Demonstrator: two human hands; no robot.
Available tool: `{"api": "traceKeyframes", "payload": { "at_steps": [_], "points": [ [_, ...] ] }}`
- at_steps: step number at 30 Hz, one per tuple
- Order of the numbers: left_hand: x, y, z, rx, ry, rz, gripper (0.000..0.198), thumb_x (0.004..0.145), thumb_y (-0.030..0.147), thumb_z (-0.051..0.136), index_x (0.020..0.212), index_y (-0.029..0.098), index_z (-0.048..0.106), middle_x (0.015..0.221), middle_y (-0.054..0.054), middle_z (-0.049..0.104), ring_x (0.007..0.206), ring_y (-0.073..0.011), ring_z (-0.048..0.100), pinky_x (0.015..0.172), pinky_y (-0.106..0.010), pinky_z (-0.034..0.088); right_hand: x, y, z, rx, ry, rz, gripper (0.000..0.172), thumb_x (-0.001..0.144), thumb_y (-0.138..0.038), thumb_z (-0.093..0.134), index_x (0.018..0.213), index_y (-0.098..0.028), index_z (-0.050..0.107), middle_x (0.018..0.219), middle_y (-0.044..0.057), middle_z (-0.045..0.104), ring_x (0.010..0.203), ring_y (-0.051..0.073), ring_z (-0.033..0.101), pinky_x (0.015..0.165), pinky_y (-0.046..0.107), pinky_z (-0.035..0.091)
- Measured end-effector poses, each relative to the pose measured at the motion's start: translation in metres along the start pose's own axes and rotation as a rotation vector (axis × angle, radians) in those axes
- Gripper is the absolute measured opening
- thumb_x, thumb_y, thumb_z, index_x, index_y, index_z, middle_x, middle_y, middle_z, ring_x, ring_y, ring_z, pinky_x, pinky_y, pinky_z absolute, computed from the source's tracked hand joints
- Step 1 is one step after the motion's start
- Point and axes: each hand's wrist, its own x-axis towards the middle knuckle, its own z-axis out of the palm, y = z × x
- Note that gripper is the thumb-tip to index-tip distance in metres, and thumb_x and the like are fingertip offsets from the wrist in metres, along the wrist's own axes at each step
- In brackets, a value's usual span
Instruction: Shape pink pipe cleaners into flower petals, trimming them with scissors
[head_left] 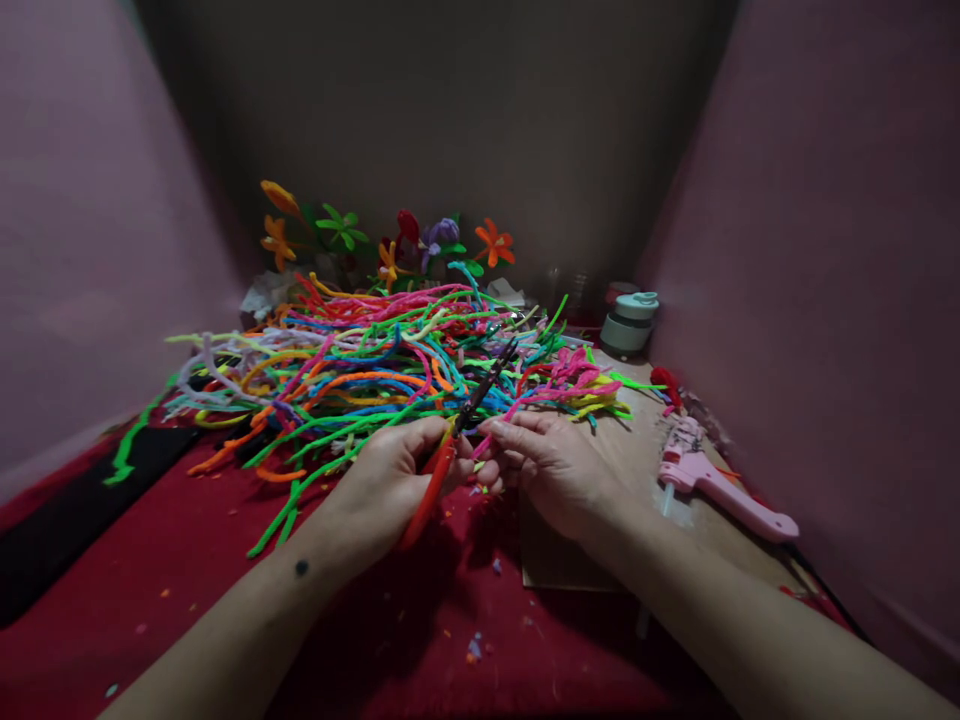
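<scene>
My left hand (390, 480) is closed around pliers (431, 495) with red and yellow handles. Their long, slim dark jaws point away from me, up and to the right over the pile. Close beside it, my right hand (559, 470) pinches a pink fuzzy pipe cleaner (512, 410) between thumb and fingers. The fingertips of both hands nearly meet below the jaws, and the lower end of the pink stem is partly hidden there. Just beyond both hands spreads a big tangled heap of pipe cleaners (360, 375) in many colours.
A pink glue gun (724, 490) lies at right on a brown board (570, 565). Behind it stands a pale green lidded cup (628, 325). Pipe-cleaner flowers (495, 243) rise behind the heap. Coloured scraps dot the red cloth (420, 640). Pink walls (832, 250) flank both sides.
</scene>
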Motion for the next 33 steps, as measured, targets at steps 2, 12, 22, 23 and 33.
{"api": "traceKeyframes", "payload": {
  "at_steps": [2,12,22,23,33],
  "points": [
    [0.0,0.0,-0.001,0.034,0.0,0.001,0.013,0.068,0.028,0.062,0.072,0.016,0.058,0.069,-0.001,0.059,0.065,-0.0135,0.054,0.06,-0.023,0.045,0.0,-0.001,0.0,-0.007,0.023,-0.009,0.016,0.069,-0.025,0.066,0.07,-0.012,0.057,0.056,0.001,0.061,0.049,0.011,0.059,0.049,0.021,0.046],
    [0.004,-0.002,-0.018,-0.036,-0.009,-0.192,0.015,0.06,0.024,0.064,0.067,0.015,0.054,0.057,0.005,0.049,0.051,-0.0069,0.044,0.048,-0.017,0.036,0.003,-0.014,-0.004,-0.012,0.145,-0.128,0.011,0.069,-0.021,0.064,0.068,-0.012,0.059,0.051,0.002,0.062,0.046,0.01,0.057,0.045,0.017,0.043],
    [0.006,0.002,-0.031,0.001,-0.022,-0.207,0.018,0.056,0.026,0.066,0.062,0.013,0.055,0.055,0.004,0.05,0.05,-0.006,0.042,0.048,-0.017,0.034,0.001,-0.019,-0.004,-0.033,0.17,-0.205,0.012,0.063,-0.015,0.069,0.071,-0.012,0.06,0.059,-0.001,0.06,0.049,0.009,0.059,0.049,0.019,0.045],
    [0.005,0.002,-0.032,0.003,-0.018,-0.198,0.019,0.057,0.027,0.066,0.062,0.014,0.055,0.055,0.004,0.05,0.05,-0.006,0.042,0.047,-0.017,0.034,0.001,-0.019,-0.003,-0.029,0.175,-0.21,0.011,0.063,-0.015,0.068,0.071,-0.012,0.06,0.059,-0.001,0.06,0.049,0.009,0.059,0.048,0.018,0.045],
    [0.007,-0.004,-0.035,0.048,0.01,-0.2,0.02,0.059,0.032,0.061,0.063,0.014,0.053,0.054,0.005,0.047,0.05,-0.0065,0.04,0.047,-0.018,0.032,0.004,-0.02,-0.005,0.005,0.177,-0.204,0.01,0.064,-0.014,0.067,0.07,-0.012,0.06,0.059,-0.001,0.059,0.05,0.009,0.058,0.048,0.018,0.045]
  ]
}}
